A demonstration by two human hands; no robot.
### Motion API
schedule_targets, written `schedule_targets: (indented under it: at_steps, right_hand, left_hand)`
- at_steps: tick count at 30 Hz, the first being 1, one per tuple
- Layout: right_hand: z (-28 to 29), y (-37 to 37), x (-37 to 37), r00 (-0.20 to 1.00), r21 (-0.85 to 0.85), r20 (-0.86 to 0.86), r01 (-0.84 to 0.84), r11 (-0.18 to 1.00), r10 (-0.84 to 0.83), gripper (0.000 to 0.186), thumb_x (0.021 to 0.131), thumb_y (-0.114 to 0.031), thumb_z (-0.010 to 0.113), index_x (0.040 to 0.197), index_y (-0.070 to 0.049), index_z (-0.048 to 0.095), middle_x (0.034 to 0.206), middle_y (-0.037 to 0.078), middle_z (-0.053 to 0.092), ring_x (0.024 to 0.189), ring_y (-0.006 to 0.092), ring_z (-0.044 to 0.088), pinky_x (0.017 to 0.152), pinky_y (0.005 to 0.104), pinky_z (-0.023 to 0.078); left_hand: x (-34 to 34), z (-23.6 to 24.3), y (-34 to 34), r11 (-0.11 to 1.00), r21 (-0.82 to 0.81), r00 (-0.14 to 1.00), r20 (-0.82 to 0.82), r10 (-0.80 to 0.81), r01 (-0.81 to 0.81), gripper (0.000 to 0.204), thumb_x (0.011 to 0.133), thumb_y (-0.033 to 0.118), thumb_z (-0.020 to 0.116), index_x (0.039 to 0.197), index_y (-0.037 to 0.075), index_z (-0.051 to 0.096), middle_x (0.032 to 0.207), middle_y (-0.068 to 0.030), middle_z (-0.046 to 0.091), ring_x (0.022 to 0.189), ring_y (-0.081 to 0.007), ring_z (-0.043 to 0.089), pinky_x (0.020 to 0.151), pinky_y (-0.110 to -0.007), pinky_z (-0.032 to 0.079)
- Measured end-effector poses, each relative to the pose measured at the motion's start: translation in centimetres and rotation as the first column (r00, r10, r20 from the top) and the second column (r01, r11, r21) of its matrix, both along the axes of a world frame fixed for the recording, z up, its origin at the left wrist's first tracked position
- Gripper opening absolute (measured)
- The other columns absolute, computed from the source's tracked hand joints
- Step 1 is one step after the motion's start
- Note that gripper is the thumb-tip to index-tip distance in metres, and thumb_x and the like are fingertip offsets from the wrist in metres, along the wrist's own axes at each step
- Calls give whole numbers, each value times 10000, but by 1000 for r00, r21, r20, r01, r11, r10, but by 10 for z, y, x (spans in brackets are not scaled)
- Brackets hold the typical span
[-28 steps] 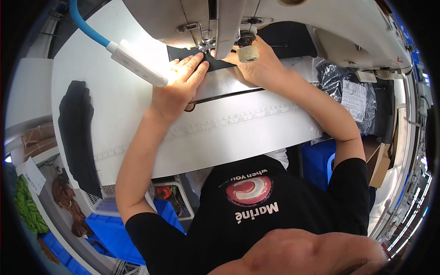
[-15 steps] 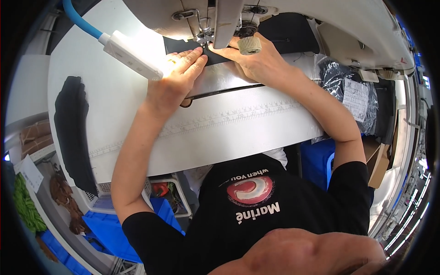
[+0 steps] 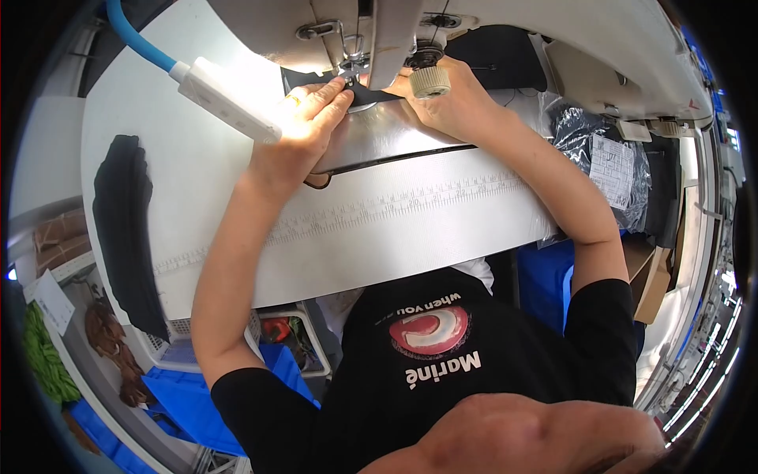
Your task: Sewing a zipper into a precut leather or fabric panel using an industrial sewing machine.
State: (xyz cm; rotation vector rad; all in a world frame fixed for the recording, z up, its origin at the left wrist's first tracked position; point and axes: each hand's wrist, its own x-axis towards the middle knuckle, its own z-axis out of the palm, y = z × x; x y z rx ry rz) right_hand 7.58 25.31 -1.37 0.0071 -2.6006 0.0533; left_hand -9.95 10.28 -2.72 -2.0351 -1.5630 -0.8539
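Observation:
Black cloth (image 3: 374, 93) lies under the needle and presser foot of a sewing machine (image 3: 387, 35). My left hand (image 3: 308, 118) rests with fingers stretched out flat, its fingertips on the cloth just left of the presser foot. A ring shows on one finger. My right hand (image 3: 454, 103) grips the cloth to the right of the needle, thumb and forefinger toward the foot. Part of that hand is hidden behind the machine's ribbed knob (image 3: 430, 80). More black cloth (image 3: 497, 59) with a small metal detail extends behind my right hand.
A white lamp (image 3: 229, 103) on a blue cable shines over the left hand. Folded black fabric (image 3: 124, 229) lies at the table's left edge. A clear plastic bag (image 3: 580, 134) with a paper label sits right. A printed ruler (image 3: 379, 209) crosses the table; blue bins (image 3: 545, 276) stand below.
The cloth between my hands has shifted and now curves up at its near edge, baring more of the metal plate. Both hands have moved only slightly.

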Motion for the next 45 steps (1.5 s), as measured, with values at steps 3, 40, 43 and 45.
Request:
schedule_targets:
  at_steps: [3, 40, 43, 45]
  right_hand:
    - [-2, 3, 0, 1000, -23, -1, 5, 1000, -5, 185, 723, -132, 706, 901, -78, 700, 1034, 19, 675, 1054, 207, 600, 854, 297, 533]
    - [26, -29, 16, 989, -605, 120, 139, 784, -83, 286, 854, -312, 650, 787, -35, 671, 742, 101, 627, 720, 310, 587, 662, 408, 475]
    - [11, -15, -4, 975, -564, 71, 215, 797, -212, 267, 826, -285, 668, 799, -20, 680, 760, 123, 623, 779, 307, 586, 682, 403, 468]
    - [0, -11, -15, 969, -632, -48, 157, 759, -241, 297, 788, -310, 691, 822, -15, 683, 770, 140, 622, 781, 322, 583, 708, 434, 459]
  left_hand:
    - [-2, -2, 1, 1000, -5, 1000, 2, -16, 16, 234, 707, 54, 730, 936, 23, 691, 980, -107, 705, 808, -223, 670, 690, -308, 549]
    - [15, 13, -26, 970, -238, 999, -27, 44, -49, 412, 728, 47, 647, 1139, 45, 629, 1173, -105, 638, 995, -264, 652, 875, -400, 529]
    - [16, 17, -26, 954, -300, 985, 155, 79, -29, 334, 759, 61, 669, 1090, 30, 640, 1143, -95, 642, 878, -242, 672, 745, -327, 555]
    - [20, 18, -24, 958, -286, 972, 221, 84, -18, 300, 777, 85, 683, 1068, 24, 642, 1123, -88, 642, 817, -238, 668, 696, -313, 549]
